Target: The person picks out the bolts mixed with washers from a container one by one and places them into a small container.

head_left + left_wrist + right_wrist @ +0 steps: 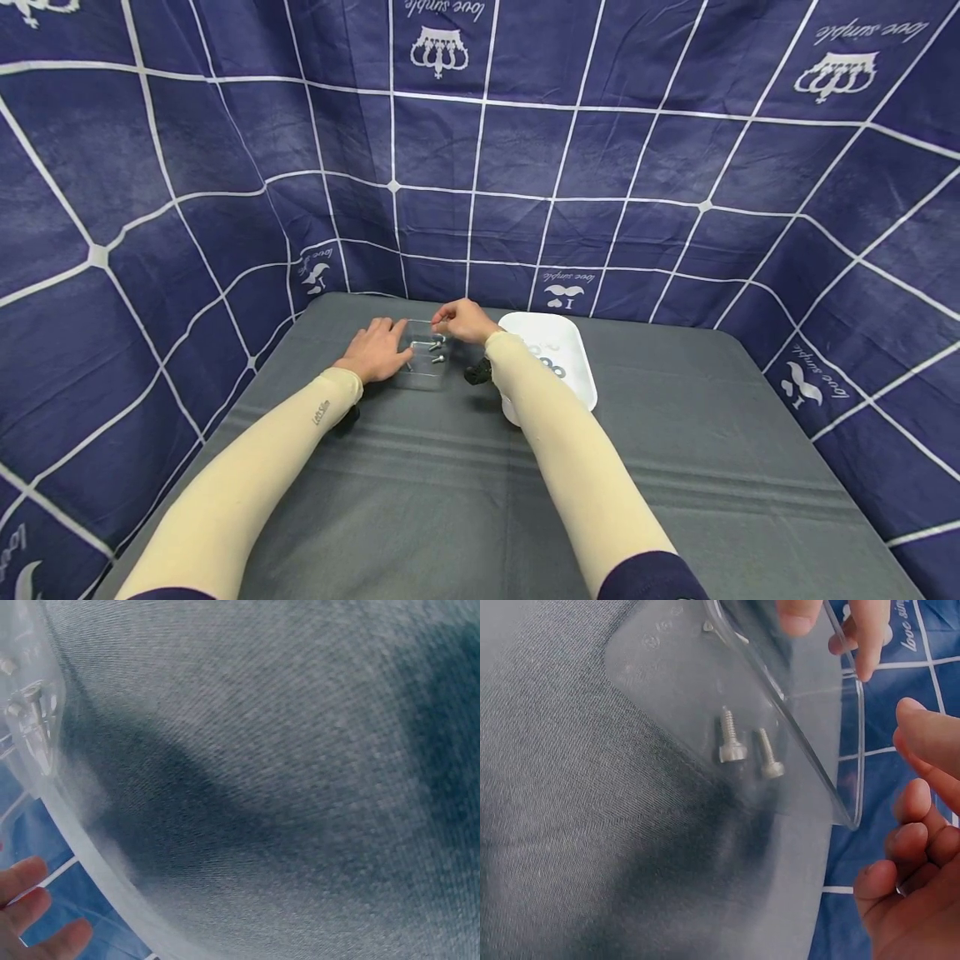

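A shallow clear plastic box [423,374] lies on the grey cloth, with several small metal screws [732,739] inside it. My left hand [378,350] holds the box at its left end, thumb and forefinger at the rim. Other fingers [34,907] of that hand show loosely bent in the left wrist view. My right hand [462,321] is over the box's far right corner, thumb and forefinger close together and the other fingers curled. A small glint shows among the curled fingers in the right wrist view; what it is, I cannot tell.
A white tray [576,354] with several washers [551,367] stands right of the box, partly behind my right forearm. A dark object [477,372] shows by the right wrist. Blue curtain [510,225] with white lines encloses the back and sides of the table.
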Motion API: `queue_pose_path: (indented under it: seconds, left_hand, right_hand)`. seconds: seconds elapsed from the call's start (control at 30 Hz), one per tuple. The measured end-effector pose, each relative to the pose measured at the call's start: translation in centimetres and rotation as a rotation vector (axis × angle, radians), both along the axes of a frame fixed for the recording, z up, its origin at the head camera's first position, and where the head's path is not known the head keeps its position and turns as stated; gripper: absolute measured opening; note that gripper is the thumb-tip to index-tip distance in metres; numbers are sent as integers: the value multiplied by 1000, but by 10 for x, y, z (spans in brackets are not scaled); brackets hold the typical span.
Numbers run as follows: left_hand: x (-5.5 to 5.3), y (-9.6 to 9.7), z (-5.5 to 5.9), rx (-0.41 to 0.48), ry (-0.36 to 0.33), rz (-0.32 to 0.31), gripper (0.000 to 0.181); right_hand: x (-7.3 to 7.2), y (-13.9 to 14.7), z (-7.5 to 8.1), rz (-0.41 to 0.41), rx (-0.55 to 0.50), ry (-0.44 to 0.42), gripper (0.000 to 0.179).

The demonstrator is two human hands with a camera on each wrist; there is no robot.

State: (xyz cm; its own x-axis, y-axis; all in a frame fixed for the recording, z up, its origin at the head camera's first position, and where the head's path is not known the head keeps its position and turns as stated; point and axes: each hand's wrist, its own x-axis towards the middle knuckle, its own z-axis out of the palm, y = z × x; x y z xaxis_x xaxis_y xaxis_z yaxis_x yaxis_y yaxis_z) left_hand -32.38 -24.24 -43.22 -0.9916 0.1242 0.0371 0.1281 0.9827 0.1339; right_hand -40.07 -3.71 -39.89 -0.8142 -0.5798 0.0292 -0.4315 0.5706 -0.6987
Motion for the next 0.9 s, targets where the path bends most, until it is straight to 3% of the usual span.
queue_pose_path:
  seconds: [0.17, 0.5, 0.9]
  left_hand:
    - [0, 1, 4, -16, 3, -6, 71]
    - [0, 3, 9, -31, 21, -23, 71]
    - [-3, 21, 13, -24, 59, -59, 67]
  right_hand:
    - [1, 7, 3, 1, -15, 14, 24]
    - [2, 22, 7, -44, -7, 82, 18]
    - [1, 43, 7, -77, -22, 132, 15]
